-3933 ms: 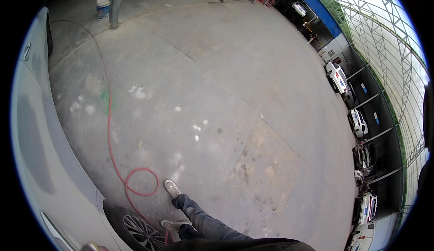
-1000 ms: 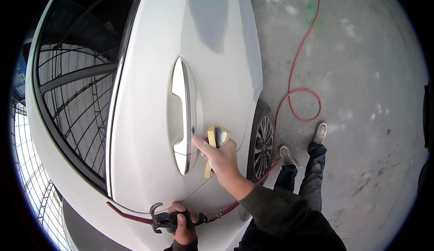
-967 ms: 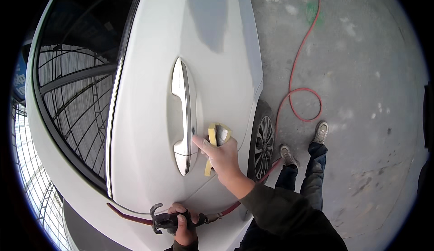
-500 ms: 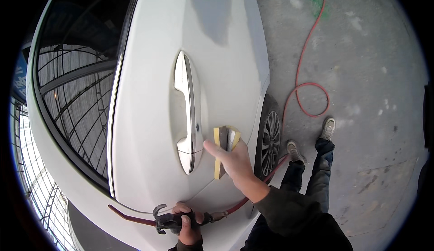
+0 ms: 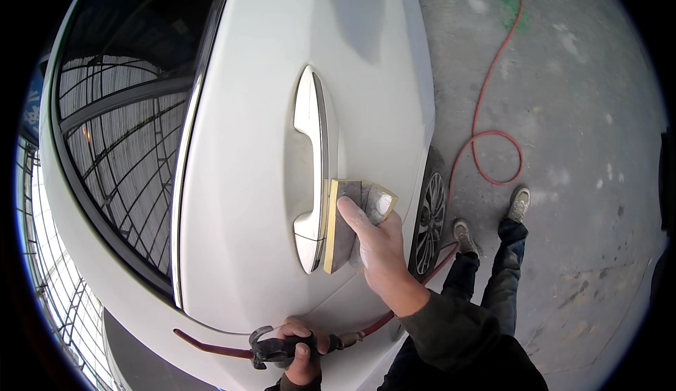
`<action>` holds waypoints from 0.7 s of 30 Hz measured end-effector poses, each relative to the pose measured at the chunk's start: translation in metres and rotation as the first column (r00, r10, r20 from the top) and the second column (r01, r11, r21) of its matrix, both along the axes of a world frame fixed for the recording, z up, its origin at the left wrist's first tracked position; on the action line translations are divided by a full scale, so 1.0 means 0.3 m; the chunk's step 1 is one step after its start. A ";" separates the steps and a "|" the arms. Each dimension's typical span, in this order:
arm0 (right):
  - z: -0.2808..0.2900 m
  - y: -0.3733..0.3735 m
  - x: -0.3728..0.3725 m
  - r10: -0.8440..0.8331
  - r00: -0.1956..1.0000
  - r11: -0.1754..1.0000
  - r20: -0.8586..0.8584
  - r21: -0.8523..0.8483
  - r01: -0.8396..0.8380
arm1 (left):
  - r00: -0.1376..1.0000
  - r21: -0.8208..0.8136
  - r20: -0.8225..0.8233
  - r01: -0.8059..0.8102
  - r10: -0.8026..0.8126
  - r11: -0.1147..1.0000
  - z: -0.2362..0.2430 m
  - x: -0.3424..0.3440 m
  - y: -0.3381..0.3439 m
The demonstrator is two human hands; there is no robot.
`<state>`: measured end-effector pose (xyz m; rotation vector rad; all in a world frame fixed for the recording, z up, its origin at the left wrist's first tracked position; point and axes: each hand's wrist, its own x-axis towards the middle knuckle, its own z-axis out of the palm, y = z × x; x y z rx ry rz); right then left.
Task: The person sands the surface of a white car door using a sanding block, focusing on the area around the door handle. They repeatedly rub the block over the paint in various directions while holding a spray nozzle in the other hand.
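Observation:
My right hand (image 5: pixel 380 250) is closed on two grey-faced sanding sponges (image 5: pixel 343 229) with yellow edges, the thumb lying across the front one. They are beside the chrome-edged door handle (image 5: pixel 305 152) of a white car. At the lower edge, my left hand (image 5: pixel 299 366) wraps round a black air blow gun (image 5: pixel 273 350). Its thin red nozzle (image 5: pixel 211 344) points left along the car's side. Whether the sponges touch the door panel I cannot tell.
The white car door (image 5: pixel 246 180) bears a grey patch (image 5: pixel 355 11) beyond the handle. Dark windows (image 5: pixel 134 152) lie to the left. A red hose (image 5: pixel 486 134) loops over the grey concrete floor (image 5: pixel 577 250) at right, near the wheel (image 5: pixel 429 225) and my shoes (image 5: pixel 519 204).
My right hand has tilted the sponges, so their grey faces show more, and the thumb now lies on the front one. The car appears shifted slightly right in view; the left hand keeps its hold.

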<state>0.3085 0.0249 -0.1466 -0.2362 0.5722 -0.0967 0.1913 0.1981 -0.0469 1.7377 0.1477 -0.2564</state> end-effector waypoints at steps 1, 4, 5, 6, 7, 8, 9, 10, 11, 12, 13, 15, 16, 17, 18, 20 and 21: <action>0.000 0.003 0.006 0.008 1.000 0.999 -0.005 -0.034 -0.008 | 1.000 -0.002 0.000 -0.005 0.005 1.000 0.002 0.003 -0.002; 0.000 0.011 0.013 0.004 1.000 0.992 -0.026 -0.122 -0.007 | 1.000 0.001 -0.002 -0.011 0.011 1.000 0.003 0.005 -0.005; 0.000 0.018 0.015 -0.010 0.999 0.990 -0.032 -0.142 0.006 | 1.000 0.004 -0.002 -0.013 0.013 1.000 0.004 0.006 -0.004; 0.001 0.024 0.017 -0.025 0.999 0.987 -0.038 -0.162 0.018 | 1.000 0.002 -0.004 -0.011 0.011 1.000 0.004 0.007 -0.002; 0.003 0.030 0.021 -0.045 0.998 0.985 -0.045 -0.167 0.037 | 1.000 0.000 -0.007 -0.008 0.008 1.000 0.005 0.008 0.001; 0.005 0.040 0.026 -0.063 0.997 0.984 -0.051 -0.171 0.053 | 1.000 0.000 -0.009 -0.007 0.007 1.000 0.006 0.008 0.003; 0.007 0.047 0.030 -0.081 0.995 0.982 -0.058 -0.174 0.070 | 1.000 0.004 -0.010 -0.013 0.013 1.000 0.006 0.006 0.005; 0.012 0.047 0.037 -0.085 0.994 0.979 -0.067 -0.191 0.071 | 1.000 0.008 -0.010 -0.018 0.018 1.000 0.007 0.004 0.007; 0.018 0.040 0.044 -0.091 0.993 0.975 -0.079 -0.210 0.073 | 1.000 0.009 -0.014 -0.021 0.021 1.000 0.007 0.000 0.009; 0.023 0.039 0.047 -0.097 0.991 0.970 -0.092 -0.230 0.074 | 1.000 0.008 -0.018 -0.023 0.023 1.000 0.008 0.002 0.004; 0.027 0.046 0.042 -0.115 0.989 0.969 -0.090 -0.231 0.092 | 0.999 0.006 -0.022 -0.024 0.024 1.000 0.010 0.009 -0.007; 0.036 0.053 0.038 -0.149 0.986 0.965 -0.079 -0.228 0.127 | 0.999 0.003 -0.026 -0.024 0.024 1.000 0.013 0.012 -0.011; 0.034 0.051 0.041 -0.139 0.987 0.962 -0.078 -0.245 0.116 | 0.999 0.000 -0.030 -0.022 0.022 1.000 0.013 0.007 -0.001; 0.029 0.047 0.045 -0.133 0.988 0.958 -0.079 -0.265 0.108 | 0.999 -0.006 -0.036 -0.016 0.016 1.000 0.013 0.007 0.006; 0.027 0.043 0.050 -0.128 0.989 0.954 -0.080 -0.284 0.101 | 0.999 -0.007 -0.039 -0.011 0.011 1.000 0.014 0.009 0.006; 0.039 0.035 0.058 -0.140 0.986 0.959 -0.095 -0.261 0.111 | 0.999 -0.005 -0.042 -0.006 0.006 1.000 0.014 0.013 0.006; 0.042 0.037 0.058 -0.143 0.984 0.962 -0.103 -0.248 0.113 | 0.999 -0.003 -0.046 -0.013 0.012 1.000 0.015 0.012 0.005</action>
